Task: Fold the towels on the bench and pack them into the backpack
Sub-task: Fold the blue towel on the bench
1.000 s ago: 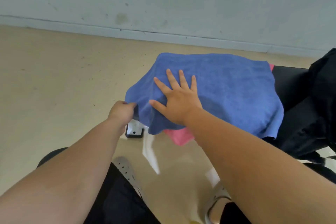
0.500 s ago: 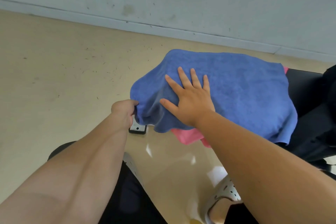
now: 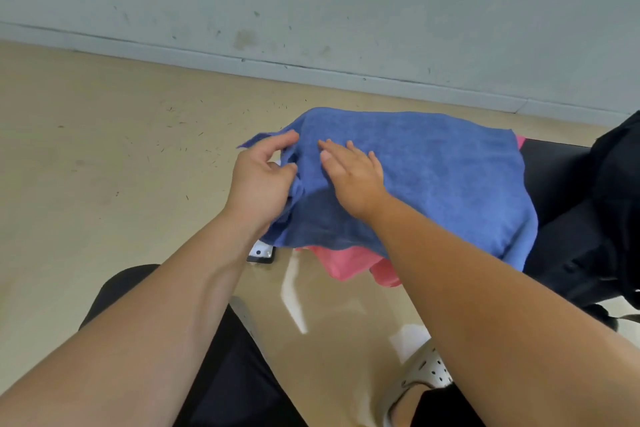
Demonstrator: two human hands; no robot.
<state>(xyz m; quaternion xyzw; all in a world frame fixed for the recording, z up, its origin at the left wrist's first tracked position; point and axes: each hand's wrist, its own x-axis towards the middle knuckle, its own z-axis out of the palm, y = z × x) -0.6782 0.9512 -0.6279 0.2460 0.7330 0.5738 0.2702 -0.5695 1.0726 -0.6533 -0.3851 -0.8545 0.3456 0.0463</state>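
Note:
A blue towel [image 3: 433, 177] lies spread over the end of a black bench [image 3: 550, 170], and a pink towel [image 3: 349, 260] pokes out beneath its near edge. My left hand [image 3: 261, 180] pinches the towel's left edge and holds that corner raised. My right hand [image 3: 355, 172] lies flat, palm down, on the blue towel just right of the left hand. A black backpack [image 3: 609, 218] rests on the bench at the right edge of the view, partly cut off.
A small black and white device [image 3: 261, 253] lies on the tan floor under the towel's left end. A grey wall runs across the back. My dark-clothed knees and a perforated grey shoe [image 3: 420, 378] are at the bottom.
My left hand has lifted the towel's left edge up and toward the middle. My right hand has slid a little and its fingers have drawn closer together on the cloth.

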